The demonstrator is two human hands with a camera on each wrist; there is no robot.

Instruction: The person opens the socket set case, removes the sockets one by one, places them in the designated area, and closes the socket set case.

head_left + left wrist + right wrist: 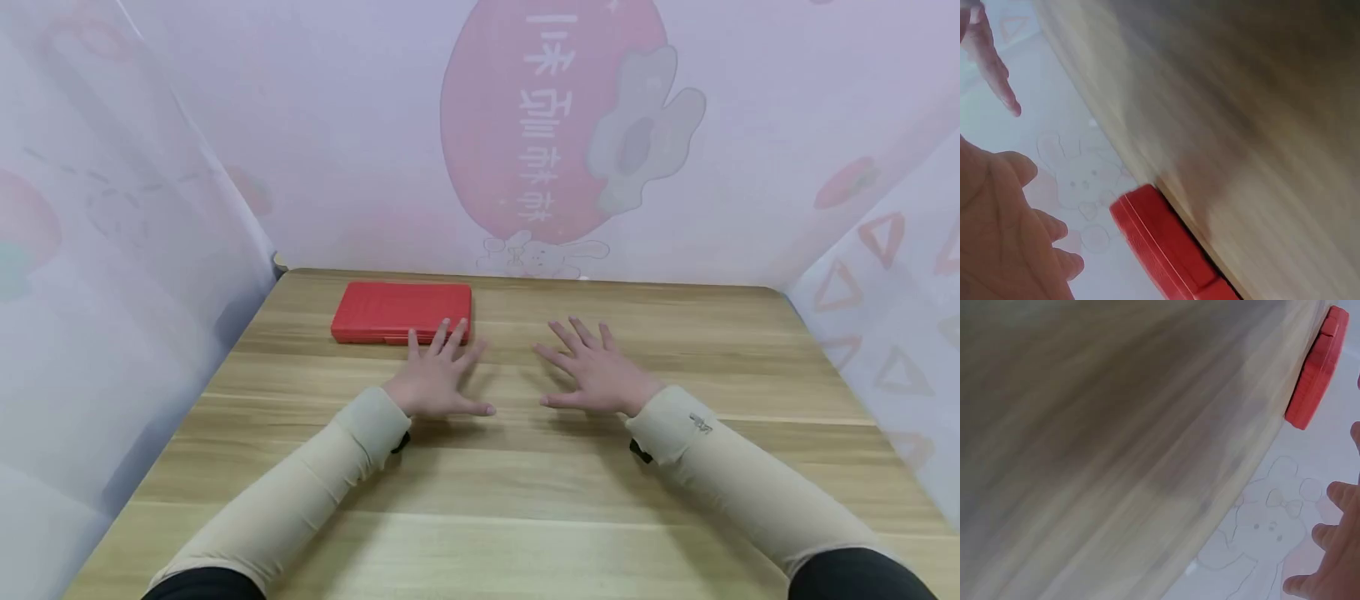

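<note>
A flat red case (401, 308) with a latch on its front side lies at the back left of the wooden table. My left hand (437, 379) hovers palm down just in front of it, fingers spread, the fingertips overlapping its front right corner in the head view. To the right, my right hand (600, 375) is also spread palm down over the table, holding nothing. In the left wrist view the case (1163, 244) shows beyond the left palm (997, 231). The right wrist view has the case (1319, 369) farther off, past the right fingers (1325, 536).
The wooden table (480, 483) has rounded back corners. A pale printed curtain (337, 167) stands behind it, with a pink oval and cartoon rabbits, and more curtain hangs along the left side (112, 292) and the right side (885, 317).
</note>
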